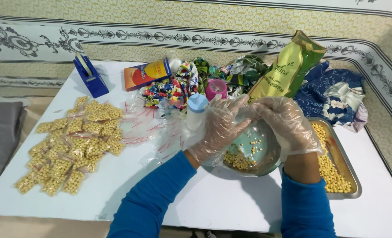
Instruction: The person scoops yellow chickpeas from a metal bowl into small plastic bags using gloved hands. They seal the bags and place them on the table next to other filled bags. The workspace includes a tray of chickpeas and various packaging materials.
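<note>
Both gloved hands, left hand (220, 128) and right hand (288, 123), pinch closed on the lower end of a yellow-green chickpea bag (288, 66) above a steel bowl (273, 152) on the table (213, 198). The bag's long axis tilts, its top pointing up and to the right, its bottom down-left toward the bowl.

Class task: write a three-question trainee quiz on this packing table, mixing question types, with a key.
1. True or false: both hands, left hand and right hand, wear clear gloves.
2. What lies in the metal bowl? A) chickpeas B) sweets C) tape
3. On which side of the table is the pile of filled packets?

Key
1. True
2. A
3. The person's left side
</note>
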